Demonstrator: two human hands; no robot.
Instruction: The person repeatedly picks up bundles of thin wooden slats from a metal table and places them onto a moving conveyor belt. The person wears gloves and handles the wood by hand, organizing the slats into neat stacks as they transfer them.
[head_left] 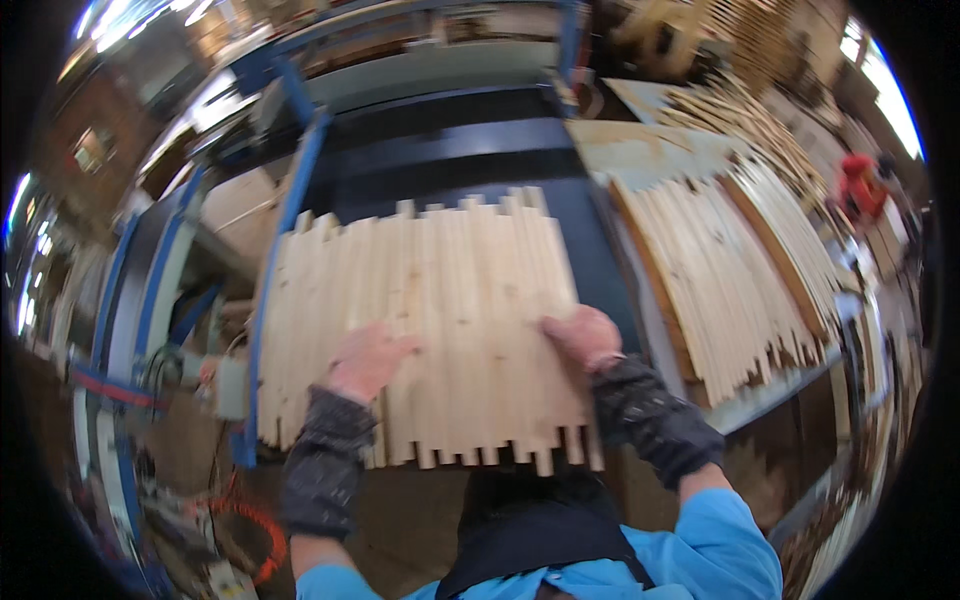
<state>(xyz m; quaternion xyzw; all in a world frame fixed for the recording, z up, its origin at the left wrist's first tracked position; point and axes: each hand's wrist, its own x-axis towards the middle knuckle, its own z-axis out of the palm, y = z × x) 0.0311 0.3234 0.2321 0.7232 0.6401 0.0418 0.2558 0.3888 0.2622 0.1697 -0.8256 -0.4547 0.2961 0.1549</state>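
Note:
A broad row of pale wooden strips (pixel 470 320) lies side by side in front of me, their ends uneven at the far and near sides. My right hand (pixel 585 335) clasps the outer right edge of the row, thumb on top and the other fingers mostly hidden past the side. Left of the middle, my left hand (pixel 368 362) grips the strips, its thumb reaching right across their top. Its fingertips are hard to make out. Between my hands, the strips reach a little nearer to me than those at the far left.
Beneath the strips is a dark machine bed (pixel 450 150) with a blue frame rail (pixel 290 200) on its left. A side table (pixel 780 395) at right bears more strips (pixel 720 280) and brown wooden bars (pixel 655 280). An orange coiled hose (pixel 265 540) hangs low left.

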